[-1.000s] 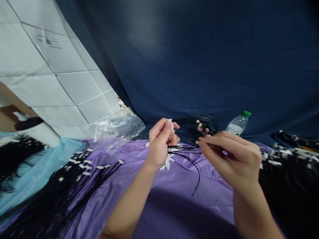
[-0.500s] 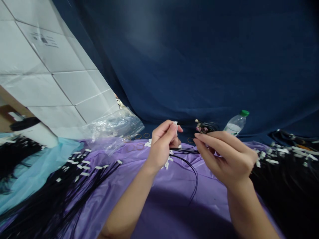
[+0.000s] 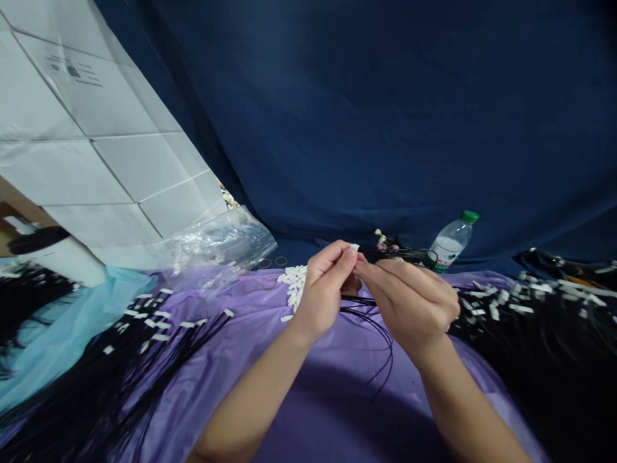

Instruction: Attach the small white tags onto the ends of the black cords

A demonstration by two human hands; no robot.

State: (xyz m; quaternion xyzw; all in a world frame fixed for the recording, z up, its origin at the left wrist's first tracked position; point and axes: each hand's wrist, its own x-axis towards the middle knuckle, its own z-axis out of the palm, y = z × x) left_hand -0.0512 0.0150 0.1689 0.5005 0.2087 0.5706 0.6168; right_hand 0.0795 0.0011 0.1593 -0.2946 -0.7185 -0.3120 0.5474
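Loosely, thin black cords (image 3: 359, 299) arc over wrinkled purple sheeting (image 3: 260, 360).

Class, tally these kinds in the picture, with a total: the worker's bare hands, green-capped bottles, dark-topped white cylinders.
Bare hands: 2, the left hand and right hand
Green-capped bottle: 1
Dark-topped white cylinder: 1
Total: 4

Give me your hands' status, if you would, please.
Left hand pinching white tab. Right hand, fingertips meeting left's. Black cords curving below. Bottle beyond, clear of hands.
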